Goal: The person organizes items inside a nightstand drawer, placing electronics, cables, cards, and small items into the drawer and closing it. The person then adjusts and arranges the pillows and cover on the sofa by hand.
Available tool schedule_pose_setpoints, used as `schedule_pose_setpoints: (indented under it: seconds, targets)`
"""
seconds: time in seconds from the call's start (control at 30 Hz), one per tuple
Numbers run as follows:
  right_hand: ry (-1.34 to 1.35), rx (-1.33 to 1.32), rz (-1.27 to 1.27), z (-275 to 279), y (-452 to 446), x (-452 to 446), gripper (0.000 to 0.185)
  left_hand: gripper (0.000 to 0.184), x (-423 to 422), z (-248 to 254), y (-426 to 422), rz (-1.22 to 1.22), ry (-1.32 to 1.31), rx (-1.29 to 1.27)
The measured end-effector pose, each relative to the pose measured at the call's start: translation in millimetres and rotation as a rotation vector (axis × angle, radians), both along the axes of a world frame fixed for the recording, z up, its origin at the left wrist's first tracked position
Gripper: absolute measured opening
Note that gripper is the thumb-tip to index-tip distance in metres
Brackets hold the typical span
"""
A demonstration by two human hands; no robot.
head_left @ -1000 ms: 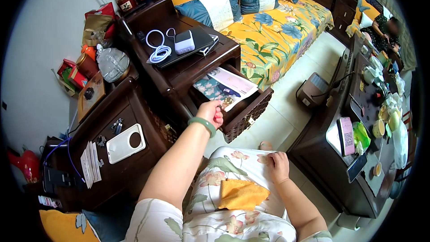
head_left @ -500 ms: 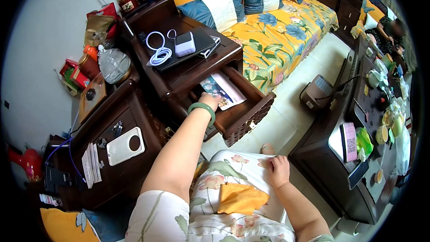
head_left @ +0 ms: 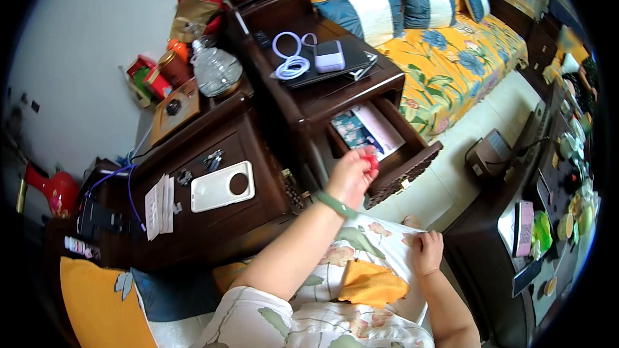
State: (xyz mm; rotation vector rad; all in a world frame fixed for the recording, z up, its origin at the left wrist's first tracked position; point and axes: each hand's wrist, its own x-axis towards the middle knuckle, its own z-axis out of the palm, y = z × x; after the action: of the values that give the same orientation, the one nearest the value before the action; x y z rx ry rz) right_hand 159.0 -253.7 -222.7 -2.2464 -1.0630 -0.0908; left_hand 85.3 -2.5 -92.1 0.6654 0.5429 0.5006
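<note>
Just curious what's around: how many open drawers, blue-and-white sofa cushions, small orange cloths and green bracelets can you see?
Open drawer: 1
Blue-and-white sofa cushions: 3
Small orange cloth: 1
Green bracelet: 1
Total: 6

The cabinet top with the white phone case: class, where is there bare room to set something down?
Bare cabinet top lies right of the white phone case to the edge, and in a strip below it. Left of and above the case is crowded: papers, a dark cluster, metal items.
</note>
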Motion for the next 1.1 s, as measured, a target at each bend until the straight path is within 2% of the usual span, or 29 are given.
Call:
schedule_pose_setpoints:
  seconds: [0.03,0.1,0.13,0.17,0.2,0.23,0.3,0.37,0.4,0.43,0.5,0.53,0.63,0.67,0.7,0.73,0.77,0.8,0.87,0.97,1.03,1.1]
  targets:
    - [-0.018,0.046,-0.004,1.7,1.7,-2.4,0.004,0.023,-10.5,-1.7,-10.4,0.014,-0.035,0.032]
    - [0.007,-0.034,0.017,-3.3,-2.4,0.8,0.004,0.028,-33.6,1.3,-34.7,-0.076,0.055,0.233]
    - [0.283,0.042,-0.048,-20.1,-5.0,6.9,0.005,0.026,-43.7,-10.8,-46.9,-0.132,0.081,0.496]
    - [0.559,0.114,-0.117,-46.8,-6.5,14.1,0.009,0.024,-52.7,-14.8,-61.9,-0.190,0.080,0.491]
    - [0.834,0.186,-0.190,-61.7,-8.0,17.1,0.013,0.020,-59.8,-22.5,-70.6,-0.304,0.174,0.694]
    - [1.070,0.342,-0.119,-42.1,-2.2,9.4,0.022,0.015,-64.6,-10.8,-80.0,-0.359,0.210,0.816]
    - [1.524,0.673,0.035,35.9,21.2,-21.5,0.038,0.014,-68.4,6.5,-90.3,-0.467,0.318,1.068]
    - [2.032,0.795,0.205,74.3,29.5,-42.3,0.057,0.021,-63.0,-13.1,-90.6,-0.517,0.255,1.330]
    - [2.060,0.800,0.221,83.2,35.4,-48.5,0.062,0.025,-61.0,-19.0,-92.2,-0.538,0.218,1.462]
    - [2.082,0.822,0.027,85.9,37.1,-53.0,0.056,0.029,-63.3,-22.2,-97.3,-0.511,0.258,1.527]
    - [1.906,0.703,0.075,70.6,25.7,-45.1,0.040,0.037,-68.6,-22.0,-102.2,-0.451,0.339,1.658]
    - [1.962,0.654,0.116,71.0,25.7,-38.2,0.019,0.050,-69.2,-18.4,-97.2,-0.543,0.267,1.462]
    - [1.761,0.653,-0.060,63.9,14.2,-24.8,0.009,0.057,-67.9,-8.0,-76.4,-0.455,0.142,1.243]
    - [1.475,0.573,-0.114,49.5,10.9,-19.8,0.009,0.063,-64.2,-6.6,-64.8,-0.382,0.129,1.288]
    - [1.148,0.430,-0.172,28.5,11.2,-12.3,0.014,0.061,-58.6,8.4,-53.7,-0.387,0.088,0.934]
    - [0.959,0.388,-0.149,7.9,10.0,-6.9,0.012,0.058,-51.4,18.0,-39.1,-0.341,0.207,0.863]
    - [0.769,0.347,-0.127,-3.6,9.9,-3.1,0.011,0.053,-41.4,28.8,-27.6,-0.208,0.143,0.708]
    - [0.616,0.210,-0.087,0.5,8.6,-3.9,0.009,0.049,-28.1,29.8,-11.3,-0.093,0.054,0.583]
    - [0.308,-0.061,-0.009,12.1,6.0,-4.5,0.006,0.043,-8.1,48.2,14.5,0.032,0.118,0.481]
    - [0.152,-0.042,0.132,1.5,9.1,-3.1,0.005,0.040,20.9,50.1,52.4,0.101,0.135,0.269]
    - [0.143,-0.035,0.127,-4.2,9.7,-0.2,0.006,0.037,37.9,47.9,73.7,0.170,0.093,0.114]
    - [0.131,-0.060,0.153,-4.3,10.6,2.4,0.007,0.033,54.2,42.7,94.6,0.335,0.101,0.185]
